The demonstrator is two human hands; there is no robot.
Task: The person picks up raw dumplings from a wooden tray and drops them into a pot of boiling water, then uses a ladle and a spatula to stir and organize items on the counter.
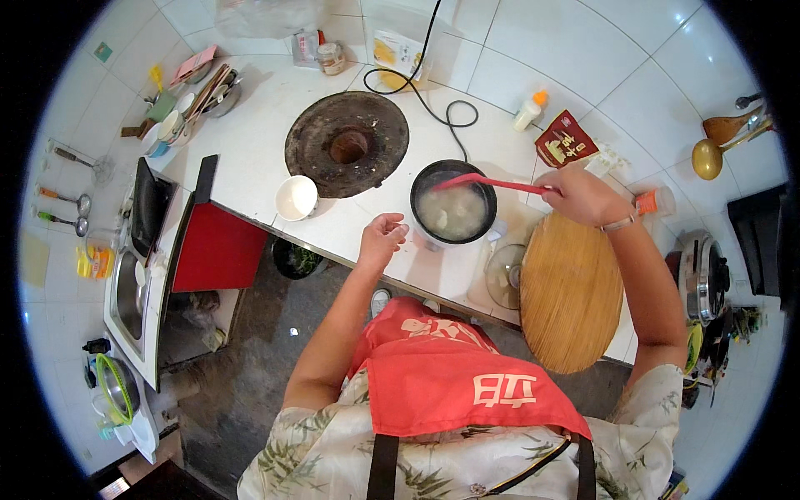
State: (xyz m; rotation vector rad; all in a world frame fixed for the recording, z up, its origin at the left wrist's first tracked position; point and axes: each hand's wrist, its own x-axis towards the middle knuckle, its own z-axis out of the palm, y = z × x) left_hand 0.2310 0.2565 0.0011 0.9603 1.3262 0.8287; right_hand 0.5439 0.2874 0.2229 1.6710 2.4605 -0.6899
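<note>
A red spatula [504, 183] is in my right hand [585, 197], its handle gripped beyond the right rim of a small dark pot [414, 202]. The spatula's far end reaches into the pot, where cloudy pale liquid with whitish lumps [454, 215] and some foam shows. Steam or froth blurs the tip. Just left of the pot, my left hand [383, 242] hovers over the counter's front edge with loosely bent fingers and nothing visible in it. A white bowl [297, 198] stands farther left on the white counter [250, 125].
A round wooden board [573, 292] and a glass lid [504, 275] lie right of the pot. Behind are a dark round stove hole [348, 146], a black cord [425, 93], a squeeze bottle [530, 112] and a red pouch [567, 140]. A sink [129, 292] is at left.
</note>
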